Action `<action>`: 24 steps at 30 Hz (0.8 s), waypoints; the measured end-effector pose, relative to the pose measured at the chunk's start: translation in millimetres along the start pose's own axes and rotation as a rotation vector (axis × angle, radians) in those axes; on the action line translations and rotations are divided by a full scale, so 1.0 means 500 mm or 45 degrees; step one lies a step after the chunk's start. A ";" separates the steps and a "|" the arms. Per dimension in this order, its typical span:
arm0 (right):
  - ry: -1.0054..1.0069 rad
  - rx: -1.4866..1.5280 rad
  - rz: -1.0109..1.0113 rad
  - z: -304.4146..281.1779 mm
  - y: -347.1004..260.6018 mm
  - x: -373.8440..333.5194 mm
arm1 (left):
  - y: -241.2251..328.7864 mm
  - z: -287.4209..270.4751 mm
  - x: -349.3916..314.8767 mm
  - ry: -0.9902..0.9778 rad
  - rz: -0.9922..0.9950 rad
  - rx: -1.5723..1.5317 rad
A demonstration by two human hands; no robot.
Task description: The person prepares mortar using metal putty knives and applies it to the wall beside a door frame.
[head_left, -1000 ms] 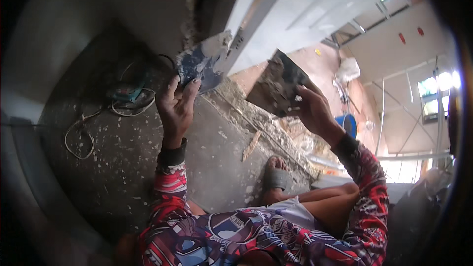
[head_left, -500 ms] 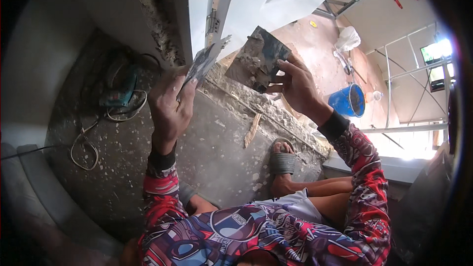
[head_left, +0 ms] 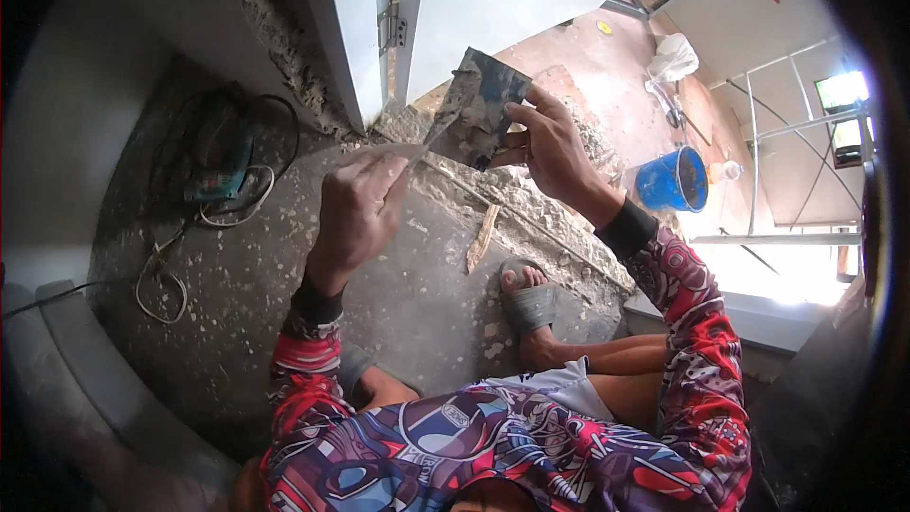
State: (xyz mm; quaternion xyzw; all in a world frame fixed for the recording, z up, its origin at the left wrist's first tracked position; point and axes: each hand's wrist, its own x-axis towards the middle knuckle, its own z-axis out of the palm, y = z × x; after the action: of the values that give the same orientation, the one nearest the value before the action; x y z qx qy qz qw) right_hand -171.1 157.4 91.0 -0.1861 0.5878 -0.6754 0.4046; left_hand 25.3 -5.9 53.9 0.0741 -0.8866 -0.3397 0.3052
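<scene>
Fingers (head_left: 381, 173) of our left hand (head_left: 355, 207) pinch the blade (head_left: 418, 148) tight, our right hand (head_left: 557, 147) grips the smeared plate (head_left: 500, 85) just beside it, over rubble (head_left: 536, 201); contact unclear; we'd best steady the plate, keep the blade's angle low and press lightly.

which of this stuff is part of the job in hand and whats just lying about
In use:
- smeared dark plate, in the right hand
- thin plate, edge-on, in the left hand

Apparently just lying about:
- teal power tool
- wood sliver
- white bag
- blue bucket, though it may belong
</scene>
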 end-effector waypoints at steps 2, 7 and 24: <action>0.036 -0.032 0.105 -0.001 0.001 0.011 | -0.010 0.018 0.003 -0.057 0.003 -0.165; 0.049 -0.125 0.242 -0.003 0.010 0.038 | -0.032 0.049 -0.009 -0.163 -0.360 -0.388; 0.118 -0.069 0.455 -0.010 0.063 0.082 | -0.074 0.084 -0.041 0.172 -0.910 -1.590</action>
State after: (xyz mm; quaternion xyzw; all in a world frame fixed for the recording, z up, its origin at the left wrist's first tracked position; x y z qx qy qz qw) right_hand -189.3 129.8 50.6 -0.0582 0.6475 -0.5847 0.4853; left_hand 14.0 -3.5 -4.7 0.1923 -0.4279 -0.8566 0.2150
